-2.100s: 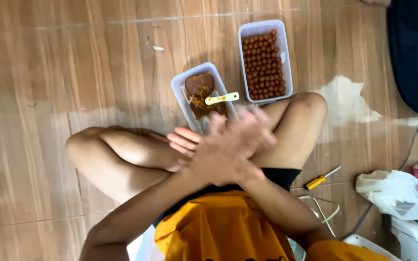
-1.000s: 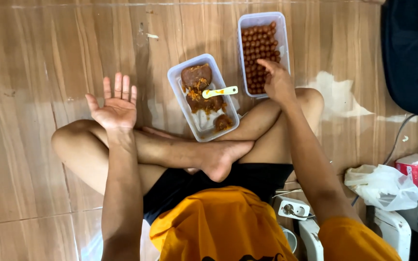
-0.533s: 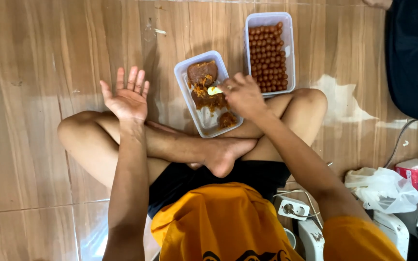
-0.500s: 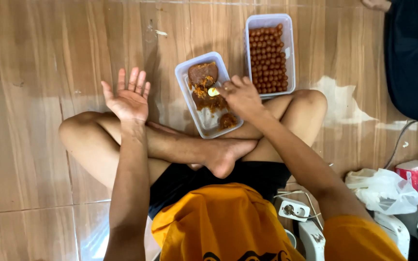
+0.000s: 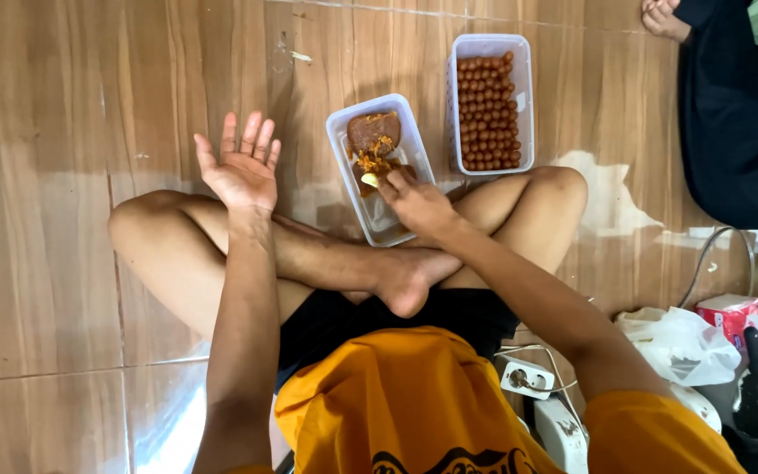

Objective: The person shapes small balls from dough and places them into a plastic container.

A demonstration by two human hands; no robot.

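I sit cross-legged on a brown tiled floor. My left hand (image 5: 240, 167) is held up open, palm up and fingers spread, above my left knee, and holds nothing. My right hand (image 5: 416, 202) reaches into a clear rectangular tub (image 5: 344, 132) of brown and orange filling in front of my shins. Its fingers are closed on a yellow spoon (image 5: 368, 180), of which only the tip shows. Just right of that tub stands a second clear tub (image 5: 489, 105) packed with several small brown balls.
Another person in dark clothing (image 5: 734, 114) sits at the top right, with a foot (image 5: 662, 17) by the edge. To my right lie a white plastic bag (image 5: 682, 344), a red and white packet (image 5: 730, 313), a white power strip (image 5: 524, 377) and a cable (image 5: 730, 241).
My right hand has come off the tub of balls, moved left to the filling tub and closed on the yellow spoon. My left hand stays open and raised, having shifted slightly right.
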